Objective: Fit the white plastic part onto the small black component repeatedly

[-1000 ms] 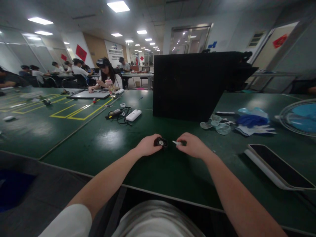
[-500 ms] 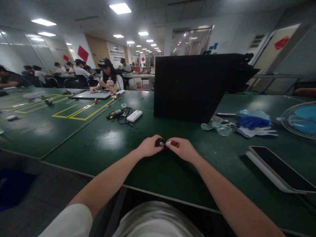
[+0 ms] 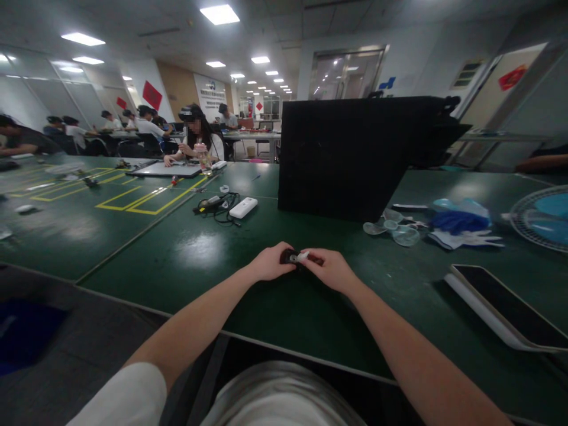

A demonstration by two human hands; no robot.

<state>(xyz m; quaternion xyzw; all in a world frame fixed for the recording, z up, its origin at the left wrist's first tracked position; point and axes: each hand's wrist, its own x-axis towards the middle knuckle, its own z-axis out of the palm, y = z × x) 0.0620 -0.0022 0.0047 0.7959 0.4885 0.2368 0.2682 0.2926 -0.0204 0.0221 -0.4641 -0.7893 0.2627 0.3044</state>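
My left hand [image 3: 273,262] is closed around a small black part with a pale round spot [image 3: 291,258], held just above the green table [image 3: 195,296]. Against that part's right side, my right hand [image 3: 331,269] pinches a small white piece [image 3: 303,256] between thumb and fingers. Something reddish brown shows by the right fingers, too small to name. Both hands are close together in front of the big black box [image 3: 337,160]. The exact kind of either small piece cannot be made out.
Cables with a white power bank [image 3: 244,207] lie at the back left. To the right are clear plastic cups [image 3: 404,235], gloves [image 3: 464,228], a phone-like device on a white stand [image 3: 501,307] and a round fan [image 3: 544,216]. A person [image 3: 199,139] sits across the table.
The white piece is tilted a little differently in my right fingers. Both hands stay nearly in place, and the whole view has shifted slightly.
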